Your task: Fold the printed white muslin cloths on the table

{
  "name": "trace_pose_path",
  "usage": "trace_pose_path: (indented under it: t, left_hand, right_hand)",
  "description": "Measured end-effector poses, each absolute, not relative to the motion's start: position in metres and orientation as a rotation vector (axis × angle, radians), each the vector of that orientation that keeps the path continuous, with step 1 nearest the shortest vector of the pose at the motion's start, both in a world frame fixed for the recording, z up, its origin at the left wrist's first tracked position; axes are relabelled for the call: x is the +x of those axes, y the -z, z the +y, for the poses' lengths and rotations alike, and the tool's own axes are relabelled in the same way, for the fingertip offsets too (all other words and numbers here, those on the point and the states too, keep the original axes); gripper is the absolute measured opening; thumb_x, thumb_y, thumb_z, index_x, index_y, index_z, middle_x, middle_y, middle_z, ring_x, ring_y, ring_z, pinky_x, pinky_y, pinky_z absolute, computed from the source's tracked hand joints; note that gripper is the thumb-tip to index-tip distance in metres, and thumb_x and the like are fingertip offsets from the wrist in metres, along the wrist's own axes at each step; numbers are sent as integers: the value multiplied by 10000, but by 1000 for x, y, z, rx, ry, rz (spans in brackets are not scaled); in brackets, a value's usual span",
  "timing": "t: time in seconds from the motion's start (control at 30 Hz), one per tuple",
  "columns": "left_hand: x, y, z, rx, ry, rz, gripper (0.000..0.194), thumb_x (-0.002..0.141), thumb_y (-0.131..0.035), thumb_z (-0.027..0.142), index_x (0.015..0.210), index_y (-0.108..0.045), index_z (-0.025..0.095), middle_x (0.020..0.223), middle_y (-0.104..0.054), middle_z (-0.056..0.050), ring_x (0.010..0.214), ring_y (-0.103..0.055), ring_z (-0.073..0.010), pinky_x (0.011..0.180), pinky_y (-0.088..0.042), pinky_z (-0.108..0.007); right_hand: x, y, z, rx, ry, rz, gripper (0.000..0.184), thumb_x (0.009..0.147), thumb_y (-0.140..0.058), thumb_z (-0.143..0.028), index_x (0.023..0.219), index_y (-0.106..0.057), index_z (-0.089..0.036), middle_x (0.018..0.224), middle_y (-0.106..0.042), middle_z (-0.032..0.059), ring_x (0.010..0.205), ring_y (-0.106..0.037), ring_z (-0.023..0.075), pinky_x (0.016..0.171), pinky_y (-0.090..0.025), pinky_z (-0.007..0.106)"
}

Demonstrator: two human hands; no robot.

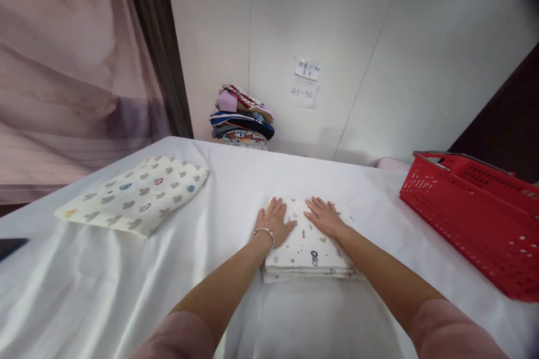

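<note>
Both palms are pressed down on a folded white cloth (pixel 301 249) with a small scattered print, which lies a little below and right of the centre of the frame. The left hand (pixel 275 221) is open and flat on the cloth's left edge, fingers pointing away and thumb stretched inward; a thin bracelet (pixel 264 230) circles that wrist. The right hand (pixel 323 216) is open too, laid flat towards the far right part of the cloth, its fingers angled to the upper left and gripping nothing. I can see several layers stacked along the cloth's near edge. Under it, the table (pixel 236 185) is draped in white, with creases running down the lower left. Well apart, at the left of the frame, a cream cloth (pixel 143 193) printed with little mushrooms lies spread out, and a dark flat object (pixel 12 247), too cut off to make out, sits at the left edge. A red basket (pixel 467 213) with a perforated side stands at the right. Past the table's far edge, in the upper middle, folded fabrics (pixel 242 118) rise in a pile near the pale wall (pixel 328 11), where a handwritten note (pixel 304 93) reads 45-50.
</note>
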State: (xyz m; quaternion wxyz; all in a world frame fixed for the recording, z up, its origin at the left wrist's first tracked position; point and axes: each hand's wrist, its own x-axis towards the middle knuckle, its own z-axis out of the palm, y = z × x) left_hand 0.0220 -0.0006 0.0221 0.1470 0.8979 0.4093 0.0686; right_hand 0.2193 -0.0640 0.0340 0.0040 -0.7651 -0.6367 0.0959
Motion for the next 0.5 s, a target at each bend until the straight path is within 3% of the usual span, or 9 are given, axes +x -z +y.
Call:
trace_pose_path:
  t: [0.2,0.4,0.5]
  left_hand:
    - [21,-22,1,2596,-163,1170,708,807,-182,614,1382,-220,203,1472,-49,-10,1335,76,-240,1045,-134,-498]
    - [22,-25,3,2588,-144,1172,708,800,-208,617,1376,-230,206,1472,-52,-19,1338,66,-225,1047,-140,-481]
    - [20,-30,1,2538,-189,1183,676,804,-260,588,1363,-250,207,1472,-65,-23,1342,22,-218,1043,-181,-456]
  right_hand:
    - [254,-33,-109,-2490,-270,-1804,554,860,-239,-537,1348,-292,-279,1461,-149,13,1337,-76,213,1048,-65,472]
    - [271,-17,-159,-2366,-363,-1560,588,851,-331,-474,1345,-318,-154,1457,-155,72,1323,-165,166,1057,-186,297]
    - [271,-13,-175,-2352,-359,-1426,568,834,-391,-411,1337,-332,-153,1433,-238,66,1304,-228,172,1057,-205,299]
